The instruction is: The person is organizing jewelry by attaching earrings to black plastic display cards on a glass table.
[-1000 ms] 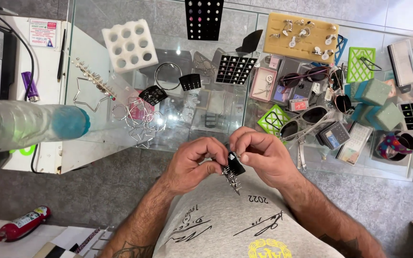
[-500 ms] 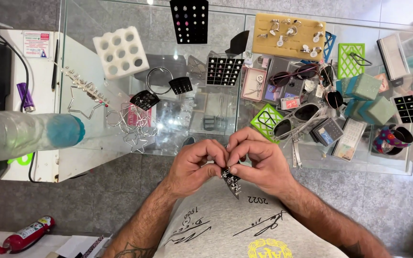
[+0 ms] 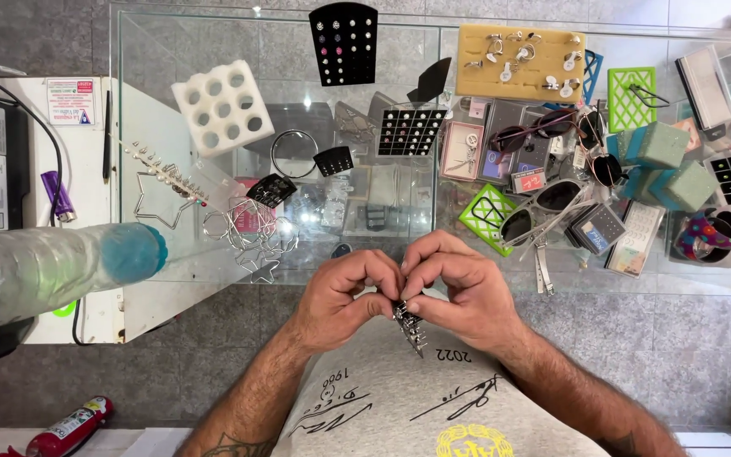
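Both hands meet just in front of the glass tabletop (image 3: 213, 51), above the person's grey shirt (image 3: 433, 406). The left hand (image 3: 344, 296) and right hand (image 3: 458, 292) each keep a clenched fingertip grip on a small black earring card (image 3: 409, 323), tilted edge-on.

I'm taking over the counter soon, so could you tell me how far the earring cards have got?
Done: a filled black card stands on the glass counter. In hand: left hand and right hand pinch a small studded card. Left: other cards lie flat; how full they are is unclear.
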